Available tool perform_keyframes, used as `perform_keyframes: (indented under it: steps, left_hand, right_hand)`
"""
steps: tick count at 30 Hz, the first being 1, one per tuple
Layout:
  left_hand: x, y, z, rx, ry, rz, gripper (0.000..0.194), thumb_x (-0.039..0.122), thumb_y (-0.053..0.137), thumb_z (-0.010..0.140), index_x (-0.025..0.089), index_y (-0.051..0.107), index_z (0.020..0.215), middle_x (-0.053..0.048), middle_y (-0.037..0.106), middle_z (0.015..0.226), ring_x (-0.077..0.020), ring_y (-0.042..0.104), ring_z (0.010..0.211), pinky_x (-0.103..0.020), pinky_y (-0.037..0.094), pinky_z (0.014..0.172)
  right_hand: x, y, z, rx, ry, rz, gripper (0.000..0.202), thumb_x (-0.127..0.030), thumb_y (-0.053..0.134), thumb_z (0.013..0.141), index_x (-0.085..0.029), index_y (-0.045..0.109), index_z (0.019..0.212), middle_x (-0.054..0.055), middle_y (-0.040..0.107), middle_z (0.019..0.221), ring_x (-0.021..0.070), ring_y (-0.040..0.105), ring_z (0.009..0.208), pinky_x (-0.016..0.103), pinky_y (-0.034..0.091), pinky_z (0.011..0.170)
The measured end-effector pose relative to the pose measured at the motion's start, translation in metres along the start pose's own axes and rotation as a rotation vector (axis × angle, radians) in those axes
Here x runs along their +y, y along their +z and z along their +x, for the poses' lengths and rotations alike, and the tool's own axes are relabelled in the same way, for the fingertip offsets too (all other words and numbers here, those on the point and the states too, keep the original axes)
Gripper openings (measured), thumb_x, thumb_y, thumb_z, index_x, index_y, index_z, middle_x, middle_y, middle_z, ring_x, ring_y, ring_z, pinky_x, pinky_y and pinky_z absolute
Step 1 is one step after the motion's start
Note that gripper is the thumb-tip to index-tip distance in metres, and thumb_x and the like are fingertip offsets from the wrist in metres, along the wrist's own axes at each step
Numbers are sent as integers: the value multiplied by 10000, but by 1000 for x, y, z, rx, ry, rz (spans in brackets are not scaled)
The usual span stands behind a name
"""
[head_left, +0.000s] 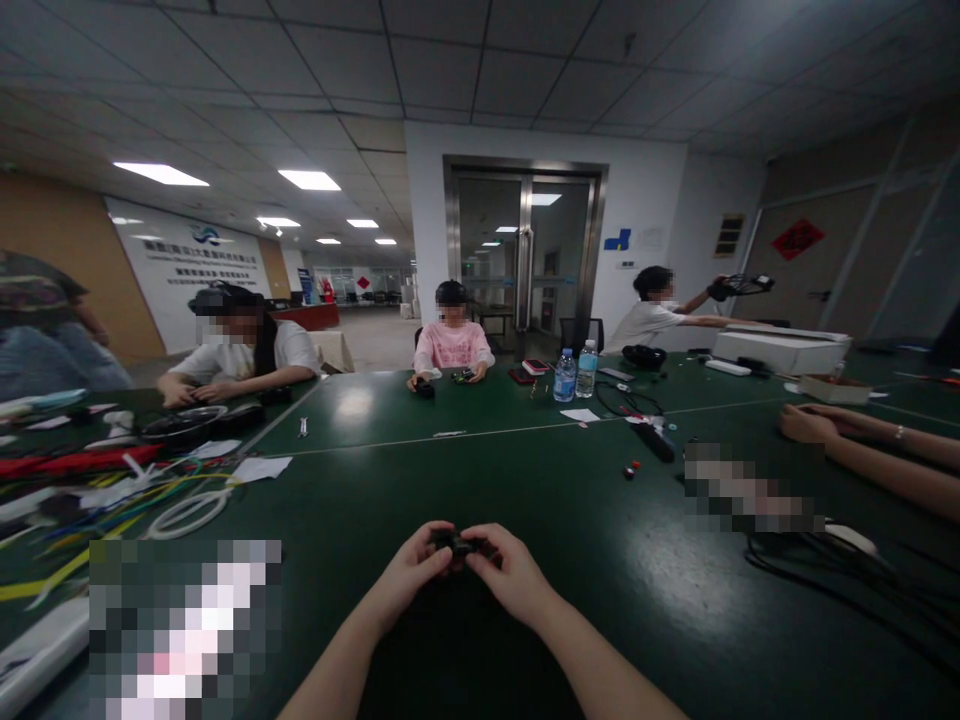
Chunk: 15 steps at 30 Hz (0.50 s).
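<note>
- Left hand point(414, 570) and right hand point(510, 568), at the near middle of the table point(525, 480), have their grip closed, thumbs and fingers pinching a small dark part point(459, 546) between them; any marking on it is too small to read.
- To the left lie tangled cables and a white cable coil point(187, 513).
- Farther, right of the middle, stand two clear bottles point(565, 381) with blue labels, their brand unreadable.
- Across the table, a person's pink shirt point(455, 346) bears lettering too blurred to read.
- Beyond, just right of the glass doors point(491, 260), the wall carries a blue mark point(619, 240) beside faint grey writing.
- Far right, a red diamond point(799, 241) shows an illegible dark character.
- Far left, a white sign point(199, 310) has a wavy blue logo above rows of Chinese characters, blurred.
</note>
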<state>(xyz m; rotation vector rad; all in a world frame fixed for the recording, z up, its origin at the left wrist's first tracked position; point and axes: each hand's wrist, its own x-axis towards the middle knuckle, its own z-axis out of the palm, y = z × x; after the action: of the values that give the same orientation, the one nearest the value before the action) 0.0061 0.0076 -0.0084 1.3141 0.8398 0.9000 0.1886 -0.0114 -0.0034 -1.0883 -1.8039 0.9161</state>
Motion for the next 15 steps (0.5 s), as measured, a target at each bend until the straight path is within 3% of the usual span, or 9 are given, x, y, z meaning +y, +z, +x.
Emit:
perform_keyframes:
  steps: [8,15]
  left_hand:
    - [4,0,-2,-18,4,5,364,340,609,727,200,487,1040,-39,614,888,-188,578,843,-313,410,756]
    - [7,2,-2,-8,-18,-9,447,328,646,691,209,468,1083,-42,610,914,-186,566,845,-310,412,751]
  right_hand:
    - [-5,-2,-2,11,78,38,361,-227,533,761,-282,463,1111,9,576,1011,177,566,887,310,456,735]
    - [-4,-3,0,16,86,27,273,-233,511,771,-269,509,1042,13,567,989,188,551,919,320,451,749]
